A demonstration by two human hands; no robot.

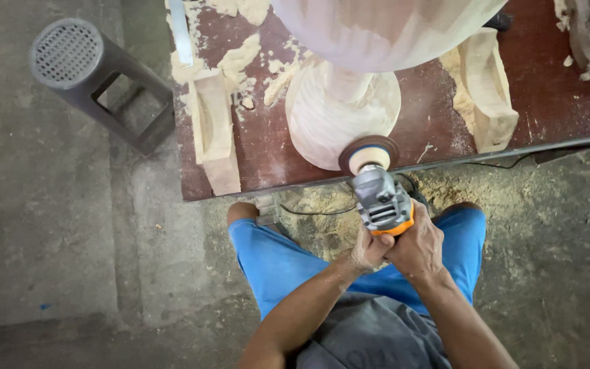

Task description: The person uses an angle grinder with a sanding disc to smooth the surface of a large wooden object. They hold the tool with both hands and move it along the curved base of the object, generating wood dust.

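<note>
In the head view, the person is gripping an angle grinder (384, 201) with both hands. The right hand (419, 247) is clenching around the orange rear of its body, and the left hand (369, 250), just beside it and touching it, is wrapping the same rear end from the other side. Straight ahead of the hands, the grinder's sanding disc (369, 156) is pressing against the lower edge of a pale carved wooden pedestal (336, 113), which is standing on the reddish-brown worktop (261, 150). Above the pedestal's narrow neck, a wide wooden bowl form (384, 27) is spreading out. Further ahead and to the left of the hands, a carved wooden block (213, 130) is lying among sawdust; another carved block (486, 89) is lying ahead to the right. Far to the left, a grey plastic stool (93, 78) is standing on the concrete floor (49, 239).
</note>
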